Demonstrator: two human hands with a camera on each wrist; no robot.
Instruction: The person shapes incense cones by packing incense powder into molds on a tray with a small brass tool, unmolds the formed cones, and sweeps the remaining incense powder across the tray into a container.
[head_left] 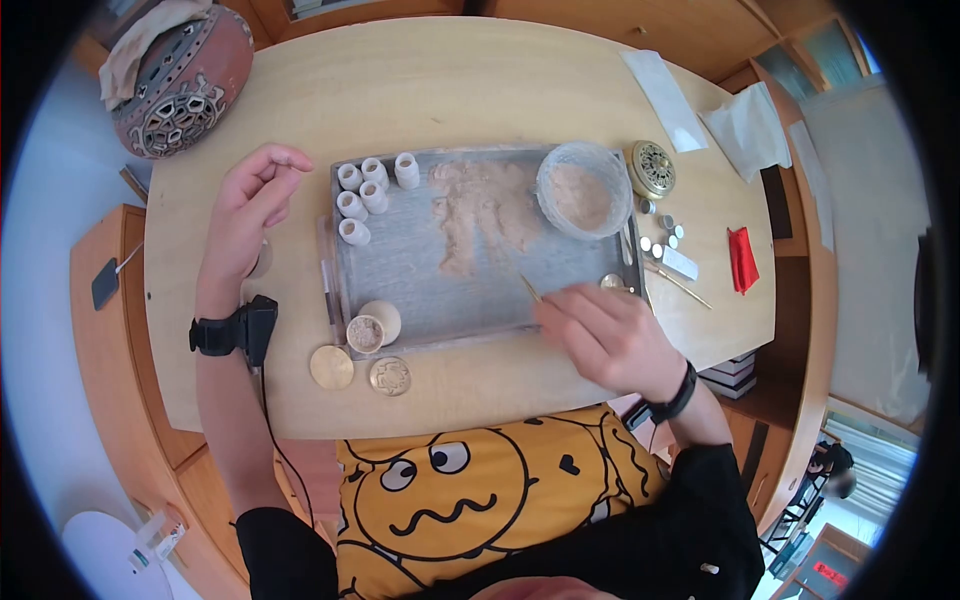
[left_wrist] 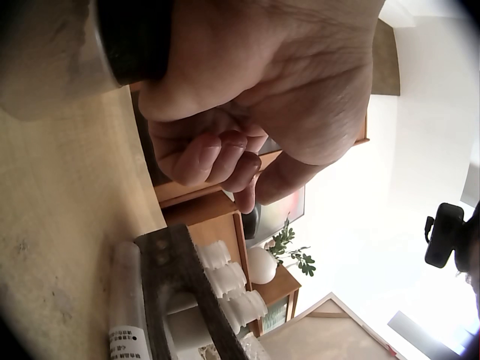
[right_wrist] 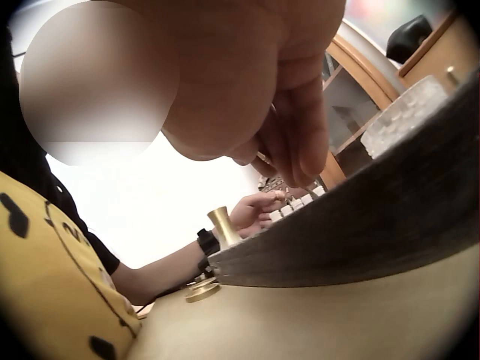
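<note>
My right hand (head_left: 610,338) pinches a thin gold-coloured stick (head_left: 530,289) whose tip points over the front of the grey tray (head_left: 410,265). Pale brown powder (head_left: 465,215) lies spread across the tray's back middle. Raised off the table, left of the tray, my left hand (head_left: 258,195) holds nothing, fingers loosely bent and thumb near the index finger. Several small white bottles (head_left: 373,198) stand in the tray's back left corner. A gold cup (head_left: 391,318) with powder at its mouth sits at the front left corner. Powder also fills part of a clear bowl (head_left: 580,152) at the back right.
Two round gold pieces, one plain (head_left: 331,367) and one patterned (head_left: 390,376), lie before the tray. To its right are a pierced metal burner (head_left: 654,168), several little jars, a gold rod (head_left: 685,288) and a red pouch (head_left: 743,260). A pierced pot (head_left: 190,85) stands back left.
</note>
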